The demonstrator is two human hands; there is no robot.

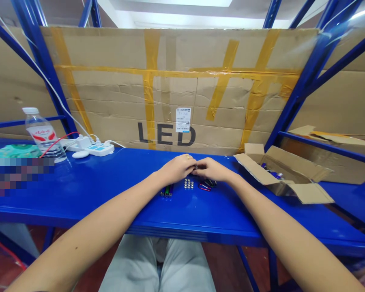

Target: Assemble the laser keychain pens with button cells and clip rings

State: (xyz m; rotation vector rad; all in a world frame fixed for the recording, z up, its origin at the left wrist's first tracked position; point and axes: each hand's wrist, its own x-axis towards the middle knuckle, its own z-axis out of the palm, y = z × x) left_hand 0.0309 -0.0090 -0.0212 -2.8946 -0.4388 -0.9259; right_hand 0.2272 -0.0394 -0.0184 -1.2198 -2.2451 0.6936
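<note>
Over the blue tabletop my left hand and my right hand meet, fingertips pinched together. Both are closed around something small and dark, mostly hidden by the fingers, so I cannot make out what it is. Just in front of them lies a small cluster of shiny silver button-like metal pieces, set in rows. Several slim tubes, green and dark, lie partly under my left wrist. Below my right hand are carabiner-like clips, one of them red-pink and others dark.
An open cardboard box with blue and silver parts stands at right. At left are a water bottle, a green tissue pack and a white power strip with cables. A large taped carton walls off the back.
</note>
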